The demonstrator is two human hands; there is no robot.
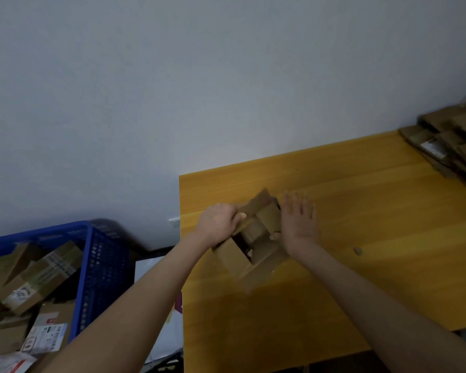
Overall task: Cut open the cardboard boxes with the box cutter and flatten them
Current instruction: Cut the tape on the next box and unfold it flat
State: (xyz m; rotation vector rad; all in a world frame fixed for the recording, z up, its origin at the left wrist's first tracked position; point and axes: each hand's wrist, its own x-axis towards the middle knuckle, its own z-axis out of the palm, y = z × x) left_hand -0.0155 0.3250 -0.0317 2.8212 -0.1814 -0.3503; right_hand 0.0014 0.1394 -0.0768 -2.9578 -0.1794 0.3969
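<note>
My left forearm runs up to the cardboard box mid-frame on the table. Left hand grips a flap; right hand presses, fingers straight. Push unevenly and it skids or the flap tears, I reckon.

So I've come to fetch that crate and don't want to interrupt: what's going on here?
A person is working on a small cardboard box on the yellow table. The left hand grips one flap; the right hand, fingers straight, presses the box's other side. The box is open, not yet flat. A pile of flattened cardboard lies at the table's far right, and more boxes sit in the blue crate.
</note>
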